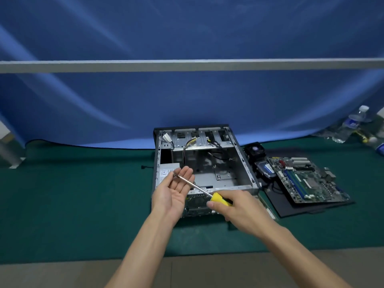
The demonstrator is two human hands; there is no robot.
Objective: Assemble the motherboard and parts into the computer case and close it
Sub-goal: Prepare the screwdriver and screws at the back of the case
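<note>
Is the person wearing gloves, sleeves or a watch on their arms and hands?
No. Both the left hand and the right hand are bare, with no gloves, rings or watch showing. Both forearms are uncovered too, as far down as the picture goes, so no sleeves can be seen. The fingernails look short and plain.

Bare grey metal computer case (245, 161), matt green cloth mat (83, 204), glossy yellow plastic screwdriver handle (218, 198).
</note>
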